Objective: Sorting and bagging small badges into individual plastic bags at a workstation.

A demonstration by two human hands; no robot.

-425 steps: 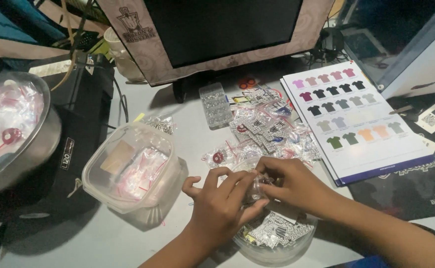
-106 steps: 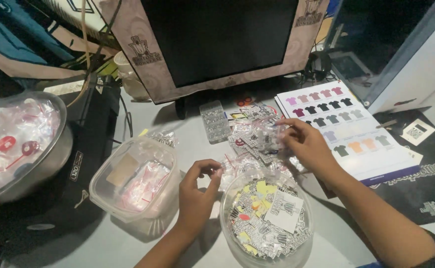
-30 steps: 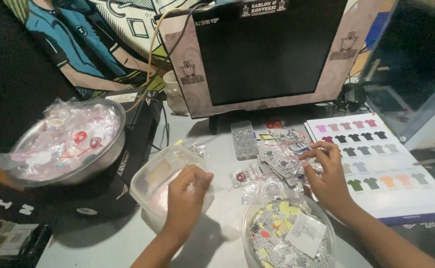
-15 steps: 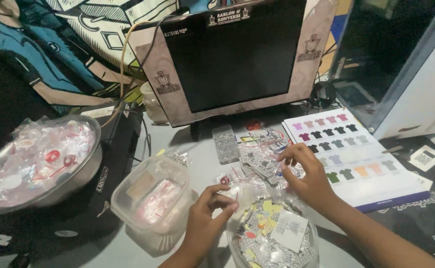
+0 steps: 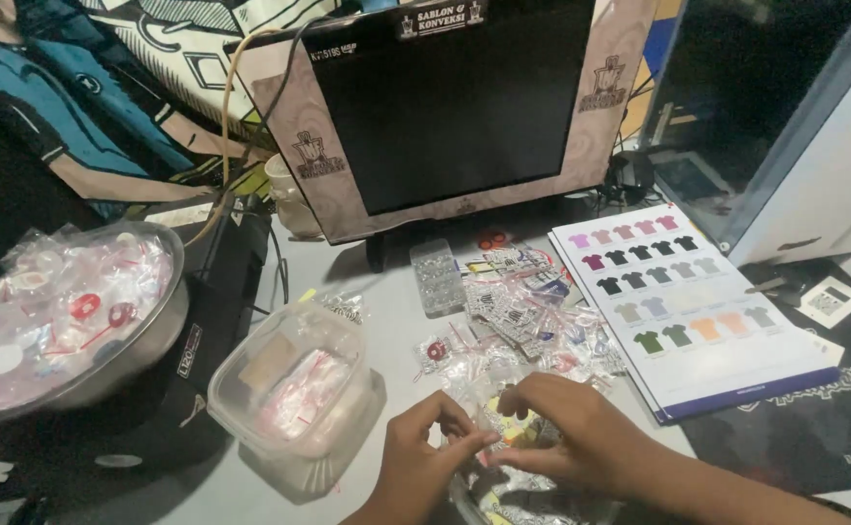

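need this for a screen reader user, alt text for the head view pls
Left hand and right hand pinch a small clear plastic packet above a round bowl of packets, beside a plastic tub and a shirt colour chart.

hands (image 5: 503, 447) now together over bowl (image 5: 464, 501)

Both hands meet at the lower centre of the head view. The left hand (image 5: 423, 459) and the right hand (image 5: 569, 439) pinch a small clear packet (image 5: 499, 449) between their fingertips, directly above a round bowl of printed tags (image 5: 503, 496). Loose clear packets (image 5: 522, 321) lie scattered on the grey surface (image 5: 396, 321) just beyond the hands. A clear plastic container (image 5: 289, 389) sits to the left; a metal bowl of wrapped items (image 5: 66, 321) sits further left. A shirt colour chart (image 5: 683, 301) lies to the right. A dark monitor (image 5: 454, 97) stands behind.
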